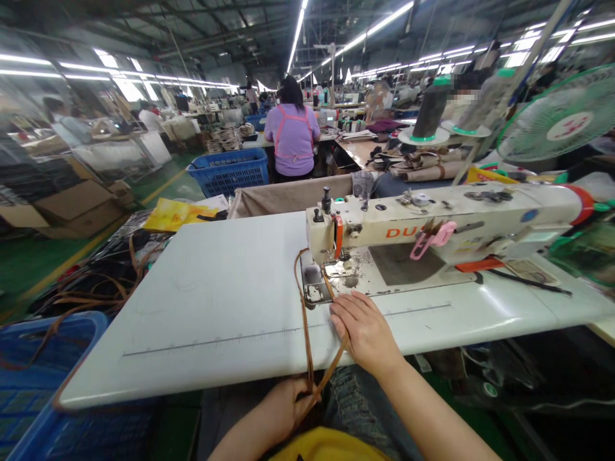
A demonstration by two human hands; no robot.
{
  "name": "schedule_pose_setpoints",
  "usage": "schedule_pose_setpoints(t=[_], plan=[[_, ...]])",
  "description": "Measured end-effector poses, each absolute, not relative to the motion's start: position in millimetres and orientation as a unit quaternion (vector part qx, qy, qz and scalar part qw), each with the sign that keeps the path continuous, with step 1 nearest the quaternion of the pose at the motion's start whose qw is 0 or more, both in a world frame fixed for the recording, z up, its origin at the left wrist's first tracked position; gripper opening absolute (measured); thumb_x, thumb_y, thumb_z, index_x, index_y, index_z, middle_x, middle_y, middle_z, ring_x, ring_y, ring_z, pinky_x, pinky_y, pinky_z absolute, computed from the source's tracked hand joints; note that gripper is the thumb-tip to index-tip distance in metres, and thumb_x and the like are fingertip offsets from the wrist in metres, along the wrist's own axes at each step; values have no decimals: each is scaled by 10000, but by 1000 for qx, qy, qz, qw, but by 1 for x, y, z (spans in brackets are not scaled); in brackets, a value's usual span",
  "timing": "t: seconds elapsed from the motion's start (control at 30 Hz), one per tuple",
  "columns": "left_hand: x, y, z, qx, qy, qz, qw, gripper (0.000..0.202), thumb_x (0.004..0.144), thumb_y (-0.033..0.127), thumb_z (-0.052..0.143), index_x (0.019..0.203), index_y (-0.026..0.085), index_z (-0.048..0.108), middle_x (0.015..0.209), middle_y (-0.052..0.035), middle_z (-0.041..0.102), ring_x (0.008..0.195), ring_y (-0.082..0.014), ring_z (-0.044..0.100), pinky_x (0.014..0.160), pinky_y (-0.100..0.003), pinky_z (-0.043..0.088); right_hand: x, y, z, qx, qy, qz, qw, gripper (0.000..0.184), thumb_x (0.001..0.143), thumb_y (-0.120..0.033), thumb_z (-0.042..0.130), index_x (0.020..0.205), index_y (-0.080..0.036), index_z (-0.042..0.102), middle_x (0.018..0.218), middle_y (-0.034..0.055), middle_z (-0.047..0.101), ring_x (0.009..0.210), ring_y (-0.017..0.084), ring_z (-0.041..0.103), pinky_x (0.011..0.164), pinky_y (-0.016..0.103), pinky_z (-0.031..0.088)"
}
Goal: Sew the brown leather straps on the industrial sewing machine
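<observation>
A long, narrow brown strap [306, 326] runs from the needle area of a white sewing machine [365, 234] toward my body. My right hand [362, 326] lies on the table in front of the presser foot, its fingers closed over the strap. Below the table's front edge, my left hand [288, 403] is curled around the strap's lower part, near my lap. One length of the strap loops out left of the needle and drops over the edge. Another passes from under my right hand down to my left. My left fingertips are partly hidden.
The white sewing table [230, 275] has a ruler line along its front. A blue basket [52, 390] stands at the left, with more brown straps [100, 288] beside it. A pink clip [432, 240] hangs on the machine. A green fan [567, 121] is at right. Ahead sits a person [292, 137].
</observation>
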State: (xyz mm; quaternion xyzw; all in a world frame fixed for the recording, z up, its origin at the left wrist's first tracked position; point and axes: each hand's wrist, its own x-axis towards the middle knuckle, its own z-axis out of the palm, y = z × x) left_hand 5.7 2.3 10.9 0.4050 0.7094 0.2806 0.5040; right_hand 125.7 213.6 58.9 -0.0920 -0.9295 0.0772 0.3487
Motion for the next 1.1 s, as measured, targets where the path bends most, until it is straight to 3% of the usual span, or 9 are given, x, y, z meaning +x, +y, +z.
schedule_pose_setpoints(t=[0.23,0.43,0.53,0.63,0.77,0.9,1.1], plan=[[5,-2,23,396,670,333,532,469,952,566,589,1090,162,781,1097,-98,799,1028,-292,705,902,-364,527,125,216,56,-78,-935,65,340,229,1074,-236,536,1183,-158,721,1230,99,761,1166,275,691,1133,511,490],[3,-2,42,370,607,412,570,459,993,557,570,1032,148,773,1135,-125,794,1107,-283,713,1017,-388,507,123,217,56,-64,-939,56,334,222,1077,-237,535,1188,-165,715,1233,97,759,1169,270,693,1130,506,483],[1,-1,51,327,557,476,597,402,961,537,652,1053,152,722,1059,-112,795,1028,-249,722,981,-386,516,122,218,58,-59,-939,51,335,219,1080,-231,530,1178,-161,713,1220,97,763,1153,261,698,1121,501,485],[-1,4,60,255,513,542,615,500,889,560,752,1175,171,627,992,-81,775,937,-214,727,914,-372,535,121,218,58,-60,-939,48,334,219,1082,-229,523,1169,-166,714,1204,94,767,1137,253,703,1113,497,487],[-8,16,74,191,518,598,581,654,781,586,855,1241,200,597,1111,-81,712,992,-231,734,926,-403,563,121,217,58,-59,-938,47,339,203,1075,-221,536,1159,-163,712,1191,95,769,1124,250,705,1111,489,487],[-23,32,83,195,521,635,535,627,776,578,865,1211,187,639,1078,-92,712,1060,-258,723,996,-453,563,124,218,58,-49,-937,52,342,202,1070,-204,540,1171,-162,710,1191,99,767,1121,252,704,1109,488,483],[-57,64,84,222,544,646,488,638,755,607,871,1172,167,674,1085,-128,757,1058,-262,722,987,-459,558,126,219,56,-49,-937,63,340,206,1073,-207,536,1171,-163,711,1196,96,767,1121,252,703,1113,490,476]])
